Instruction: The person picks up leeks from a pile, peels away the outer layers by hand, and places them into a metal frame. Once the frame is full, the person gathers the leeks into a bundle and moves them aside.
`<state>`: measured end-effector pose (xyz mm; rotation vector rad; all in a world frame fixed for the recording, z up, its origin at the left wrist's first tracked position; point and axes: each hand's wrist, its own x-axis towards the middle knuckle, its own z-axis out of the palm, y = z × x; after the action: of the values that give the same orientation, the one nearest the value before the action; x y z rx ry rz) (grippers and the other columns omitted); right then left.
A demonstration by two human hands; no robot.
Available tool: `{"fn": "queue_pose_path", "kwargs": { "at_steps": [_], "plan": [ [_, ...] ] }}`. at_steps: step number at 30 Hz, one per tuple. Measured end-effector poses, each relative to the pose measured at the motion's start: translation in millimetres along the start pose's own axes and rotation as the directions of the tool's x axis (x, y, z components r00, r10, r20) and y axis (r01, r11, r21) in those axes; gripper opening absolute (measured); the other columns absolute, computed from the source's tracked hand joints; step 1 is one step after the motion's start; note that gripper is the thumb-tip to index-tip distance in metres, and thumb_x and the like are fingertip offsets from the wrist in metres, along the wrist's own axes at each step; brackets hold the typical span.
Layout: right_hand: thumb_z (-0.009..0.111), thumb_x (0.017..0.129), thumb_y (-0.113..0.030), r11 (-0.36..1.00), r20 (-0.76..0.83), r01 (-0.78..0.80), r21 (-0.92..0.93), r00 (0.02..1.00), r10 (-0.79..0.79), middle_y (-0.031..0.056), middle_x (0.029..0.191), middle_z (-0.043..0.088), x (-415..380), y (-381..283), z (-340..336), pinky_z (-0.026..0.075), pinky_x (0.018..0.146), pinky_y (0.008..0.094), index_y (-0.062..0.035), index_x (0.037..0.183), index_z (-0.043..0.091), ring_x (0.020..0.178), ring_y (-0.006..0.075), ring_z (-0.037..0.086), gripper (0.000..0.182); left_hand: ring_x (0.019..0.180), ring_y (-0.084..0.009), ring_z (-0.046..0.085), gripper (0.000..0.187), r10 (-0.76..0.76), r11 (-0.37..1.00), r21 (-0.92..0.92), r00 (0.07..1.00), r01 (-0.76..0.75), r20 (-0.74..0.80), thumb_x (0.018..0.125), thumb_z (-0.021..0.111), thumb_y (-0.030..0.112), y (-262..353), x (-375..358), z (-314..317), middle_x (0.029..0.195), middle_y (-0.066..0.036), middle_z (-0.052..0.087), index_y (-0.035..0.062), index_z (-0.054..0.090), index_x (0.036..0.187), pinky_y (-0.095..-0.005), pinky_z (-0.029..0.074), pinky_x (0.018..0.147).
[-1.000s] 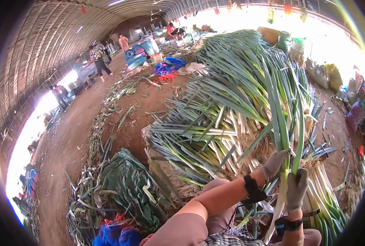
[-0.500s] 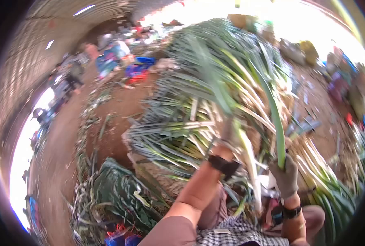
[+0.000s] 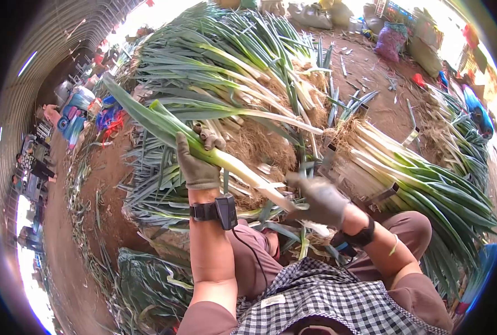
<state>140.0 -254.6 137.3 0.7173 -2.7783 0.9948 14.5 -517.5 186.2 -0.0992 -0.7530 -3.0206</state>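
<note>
My left hand point(image 3: 199, 159), in a grey-green work glove, is closed around a leek point(image 3: 240, 169). The stalk slants across in front of me, leaves toward the upper left and pale end toward the lower right. My right hand point(image 3: 322, 202), also gloved, is at that pale end and smeared by motion, so its fingers do not show clearly. Beyond both hands lies a large heap of leeks point(image 3: 220, 70) with tangled roots facing right. To the right of my right hand, a bundle of leeks point(image 3: 405, 162) lies among upright metal brackets point(image 3: 383, 194).
A dark green plastic sheet point(image 3: 148, 282) lies at the lower left, near leaf scraps on the dirt floor point(image 3: 69, 223). More leeks point(image 3: 455, 134) lie at the far right. Filled sacks point(image 3: 392, 42) stand at the back right. People point(image 3: 33, 162) are at the far left.
The green leaf that my right hand held upright is gone from it, and that hand has moved to the leek's pale end. The leek in my left hand now slants left. My view has turned right.
</note>
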Motion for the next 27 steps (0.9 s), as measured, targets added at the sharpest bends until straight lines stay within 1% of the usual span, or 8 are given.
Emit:
{"fn": "queue_pose_path", "kwargs": {
  "at_steps": [2, 5, 6, 9, 11, 18, 22, 27],
  "plan": [
    [0.073, 0.084, -0.032, 0.987, 0.286, -0.143, 0.069, 0.951, 0.118, 0.0212, 0.083, 0.064, -6, -10, 7, 0.051, 0.068, 0.0474, -0.0046, 0.112, 0.057, 0.078, 0.0406, 0.065, 0.043, 0.065, -0.0122, 0.049, 0.049, 0.004, 1.000, 0.009, 0.997, -0.005, 0.078, 0.096, 0.053, 0.051, -1, 1, -1, 0.082, -0.002, 0.053, 0.0048, 0.055, 0.112, -0.0354, 0.049, 0.074],
    [0.070, 0.086, -0.032, 0.982, 0.122, -0.108, 0.156, 0.989, 0.089, 0.0191, 0.069, 0.061, -9, -11, 8, 0.048, 0.059, 0.0482, -0.0043, 0.099, 0.055, 0.068, 0.0418, 0.063, 0.034, 0.076, -0.0144, 0.058, 0.058, 0.003, 0.990, 0.141, 0.987, -0.026, 0.160, 0.097, 0.047, 0.059, -16, -6, 12, 0.089, -0.004, 0.058, 0.0054, 0.055, 0.117, -0.0403, 0.053, 0.087],
    [0.070, 0.086, -0.032, 0.976, 0.092, -0.121, 0.179, 0.990, 0.106, 0.0191, 0.069, 0.061, -9, -15, 5, 0.048, 0.059, 0.0484, -0.0040, 0.097, 0.055, 0.068, 0.0419, 0.063, 0.033, 0.080, -0.0158, 0.060, 0.061, -0.084, 0.993, 0.091, 0.995, 0.078, 0.061, 0.097, 0.044, 0.061, -23, -10, 17, 0.093, -0.006, 0.061, 0.0052, 0.055, 0.118, -0.0385, 0.053, 0.082],
    [0.070, 0.085, -0.026, 0.987, -0.034, -0.159, 0.018, 0.987, 0.160, 0.0181, 0.070, 0.063, -7, -19, 1, 0.050, 0.060, 0.0478, -0.0058, 0.099, 0.057, 0.068, 0.0389, 0.065, 0.028, 0.078, -0.0144, 0.059, 0.061, 0.098, 0.710, 0.704, 0.988, 0.017, -0.122, 0.097, 0.044, 0.061, -41, -12, 11, 0.090, -0.005, 0.059, 0.0034, 0.054, 0.115, -0.0301, 0.051, 0.068],
    [0.069, 0.084, -0.023, 0.981, -0.196, -0.144, -0.130, 0.974, 0.117, 0.0166, 0.073, 0.064, -8, -22, -1, 0.052, 0.062, 0.0466, -0.0072, 0.104, 0.058, 0.071, 0.0357, 0.067, 0.028, 0.077, -0.0128, 0.059, 0.058, 0.113, 0.746, 0.666, 0.985, 0.001, -0.127, 0.098, 0.046, 0.058, -43, -11, 8, 0.088, -0.005, 0.058, 0.0036, 0.054, 0.113, -0.0265, 0.050, 0.064],
    [0.069, 0.086, -0.033, 0.945, -0.091, -0.325, 0.024, 0.941, 0.326, 0.0170, 0.079, 0.066, -44, -15, 0, 0.051, 0.062, 0.0465, -0.0089, 0.100, 0.058, 0.072, 0.0380, 0.065, 0.030, 0.075, -0.0118, 0.061, 0.044, 0.144, 0.872, 0.487, 0.979, -0.056, -0.145, 0.099, 0.053, 0.047, -36, -16, 11, 0.089, -0.004, 0.060, 0.0053, 0.055, 0.112, -0.0238, 0.051, 0.061],
    [0.070, 0.086, -0.030, 0.963, -0.289, -0.264, 0.042, 0.920, 0.265, 0.0176, 0.079, 0.066, -56, -16, 7, 0.051, 0.063, 0.0461, -0.0083, 0.100, 0.059, 0.074, 0.0381, 0.066, 0.028, 0.077, -0.0104, 0.062, 0.046, 0.115, 0.886, 0.459, 0.991, -0.069, -0.074, 0.097, 0.056, 0.049, -39, -19, 8, 0.094, -0.005, 0.064, 0.0056, 0.056, 0.114, -0.0204, 0.050, 0.058],
    [0.069, 0.088, -0.029, 0.934, -0.241, -0.262, 0.244, 0.916, 0.321, 0.0192, 0.082, 0.067, -66, -16, 7, 0.051, 0.065, 0.0438, -0.0054, 0.104, 0.060, 0.076, 0.0372, 0.067, 0.030, 0.076, -0.0058, 0.061, 0.049, -0.001, 0.905, 0.425, 0.998, 0.030, -0.068, 0.096, 0.058, 0.047, -34, -26, 12, 0.095, -0.004, 0.065, 0.0037, 0.057, 0.118, -0.0123, 0.046, 0.053]
  ]
}}
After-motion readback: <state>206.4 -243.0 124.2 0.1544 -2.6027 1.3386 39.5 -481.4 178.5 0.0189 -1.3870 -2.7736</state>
